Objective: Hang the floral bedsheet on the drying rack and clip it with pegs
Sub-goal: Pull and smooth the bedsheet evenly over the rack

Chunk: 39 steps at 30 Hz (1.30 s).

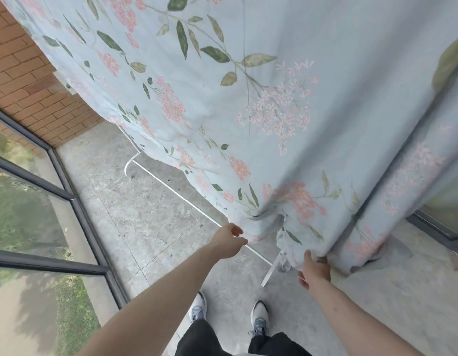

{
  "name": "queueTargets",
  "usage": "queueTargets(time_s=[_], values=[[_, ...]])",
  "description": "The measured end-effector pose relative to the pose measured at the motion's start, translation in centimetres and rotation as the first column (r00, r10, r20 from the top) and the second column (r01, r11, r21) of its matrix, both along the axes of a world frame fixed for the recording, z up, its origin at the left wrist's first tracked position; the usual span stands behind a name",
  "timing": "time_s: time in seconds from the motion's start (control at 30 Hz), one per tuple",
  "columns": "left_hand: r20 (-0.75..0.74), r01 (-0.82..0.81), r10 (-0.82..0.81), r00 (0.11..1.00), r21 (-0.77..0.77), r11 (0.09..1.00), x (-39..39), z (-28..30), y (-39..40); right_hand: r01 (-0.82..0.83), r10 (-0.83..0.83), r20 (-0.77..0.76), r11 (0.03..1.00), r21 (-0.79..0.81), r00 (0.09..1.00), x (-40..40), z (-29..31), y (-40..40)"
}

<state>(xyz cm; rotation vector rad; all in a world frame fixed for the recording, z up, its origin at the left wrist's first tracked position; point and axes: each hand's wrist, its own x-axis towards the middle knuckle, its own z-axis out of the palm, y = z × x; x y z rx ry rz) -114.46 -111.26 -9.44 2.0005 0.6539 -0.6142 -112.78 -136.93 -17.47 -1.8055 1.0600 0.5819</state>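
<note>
The pale blue floral bedsheet (248,86) hangs draped over the white drying rack, falling down to the concrete floor. Only the rack's lower white tube frame (171,187) and one leg show beneath the cloth. My left hand (229,240) pinches the sheet's bottom hem at the left, close to the rack's low bar. My right hand (314,272) grips a bunched lower corner of the sheet beside the rack leg. No pegs are in view.
A dark-framed glass railing (76,209) runs along the left edge of the concrete balcony floor (150,222), with a brick wall (30,80) behind. A second dark frame (438,229) stands at the right. My feet (227,314) are just in front of the rack.
</note>
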Motion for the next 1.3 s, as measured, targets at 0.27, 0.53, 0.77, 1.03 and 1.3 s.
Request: queueTargets(time_s=[0.27,0.53,0.77,1.03,1.3], values=[[0.042,-0.134,0.133,0.990,0.015,0.991,-4.6,0.9,8.8,-0.228,0.242,0.006,0.907,0.353,0.970,0.9,3.4,13.6],[0.105,-0.325,0.322,0.941,0.015,0.945,-8.7,2.6,26.3,-0.358,0.305,0.194,0.854,0.378,0.932,2.1,6.7,28.9],[0.133,-0.350,0.348,0.928,-0.009,0.937,-10.0,4.1,38.8,-0.385,0.305,0.251,0.834,0.395,0.918,1.3,8.5,40.9],[0.128,-0.372,0.380,0.916,-0.081,0.924,-5.6,5.1,47.5,-0.342,0.246,0.266,0.839,0.424,0.932,4.7,8.5,49.0],[0.083,-0.353,0.359,0.930,-0.074,0.933,1.5,4.2,54.5,-0.214,0.138,0.187,0.844,0.492,0.973,13.0,5.6,56.6]])
